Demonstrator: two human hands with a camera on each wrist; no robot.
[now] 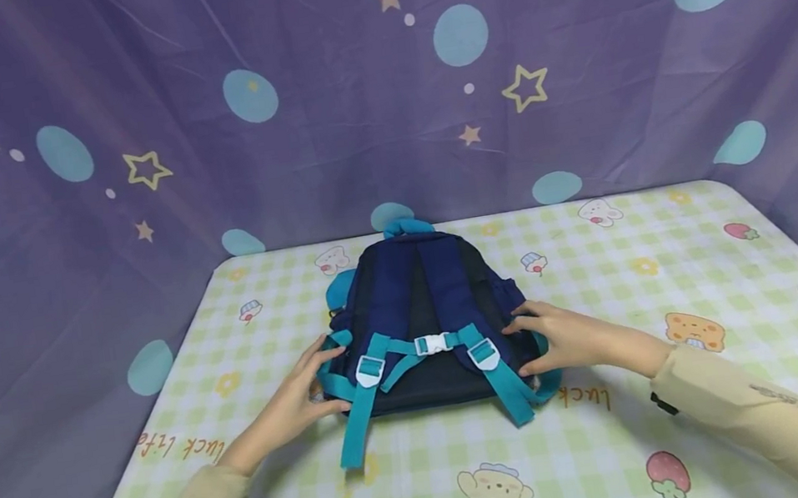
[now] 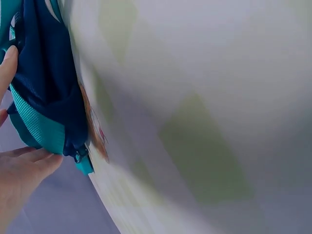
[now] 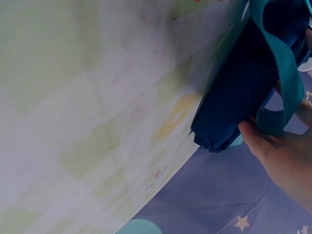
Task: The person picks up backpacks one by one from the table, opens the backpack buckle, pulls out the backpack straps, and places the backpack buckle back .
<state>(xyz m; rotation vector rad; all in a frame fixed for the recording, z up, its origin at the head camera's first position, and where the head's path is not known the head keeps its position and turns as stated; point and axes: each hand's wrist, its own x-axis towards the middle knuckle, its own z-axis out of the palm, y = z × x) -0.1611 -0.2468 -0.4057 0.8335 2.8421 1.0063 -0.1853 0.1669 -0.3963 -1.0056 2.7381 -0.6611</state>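
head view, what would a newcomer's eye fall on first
Most likely the dark blue backpack, mid-picture on the checked tablecloth, its teal straps joined by a white buckle. Hands frame it, the left hand and right hand at opposite sides. Behind hangs a purple curtain patterned with stars.

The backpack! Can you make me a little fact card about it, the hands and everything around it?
Thing: backpack
Colors: dark blue, black and teal
Handle: teal, toward the table's far edge
Buckle: white, between the shoulder straps
Facing the head camera: strap side
Left hand: holds its left side
Right hand: holds its right side
Under it: green-checked tablecloth
Behind: purple curtain with stars
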